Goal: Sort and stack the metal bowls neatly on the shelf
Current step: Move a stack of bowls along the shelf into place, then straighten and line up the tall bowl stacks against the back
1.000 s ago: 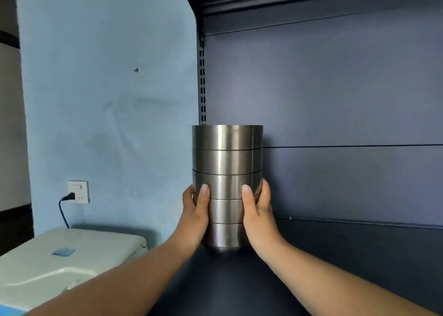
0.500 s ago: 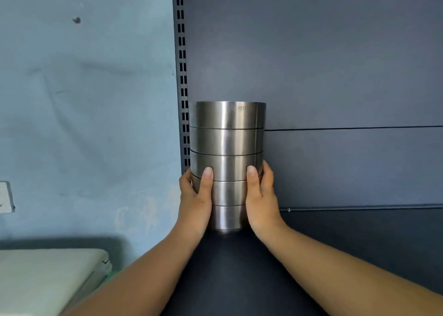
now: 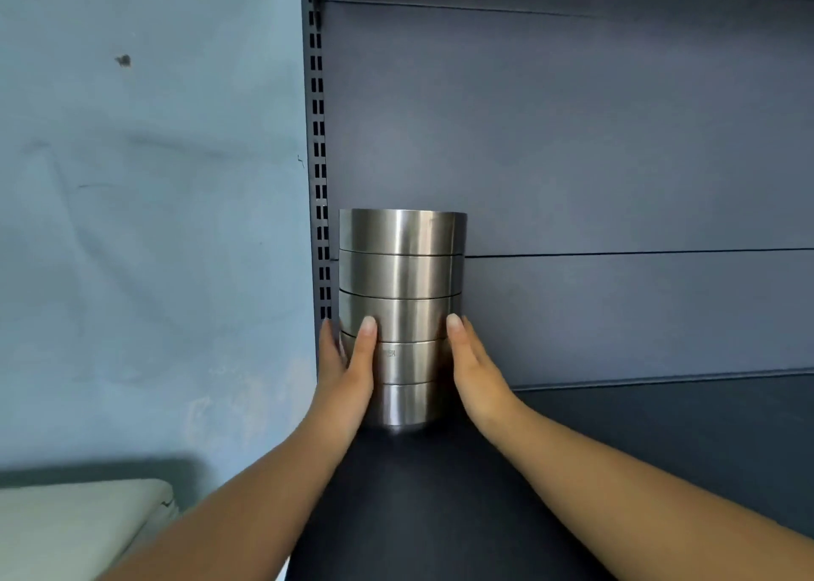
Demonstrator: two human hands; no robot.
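Note:
A stack of several metal bowls (image 3: 401,272), nested upright, stands on the dark shelf board (image 3: 440,492) in its back left corner, close to the slotted upright. My left hand (image 3: 345,378) holds the lower bowls, thumb on the front and fingers round the left side. My right hand (image 3: 478,373) lies flat against the stack's lower right side with straight fingers. The bottom bowl touches the shelf.
The shelf's dark back panel (image 3: 616,162) runs to the right behind the stack. A slotted metal upright (image 3: 319,162) borders the blue wall (image 3: 154,206). A pale appliance lid (image 3: 75,527) sits low at the left. Another shelf edge shows at the top right.
The stack has gone further back into the corner. My right thumb has slid from the stack's front to its side and the hand has flattened. The view has shifted slightly.

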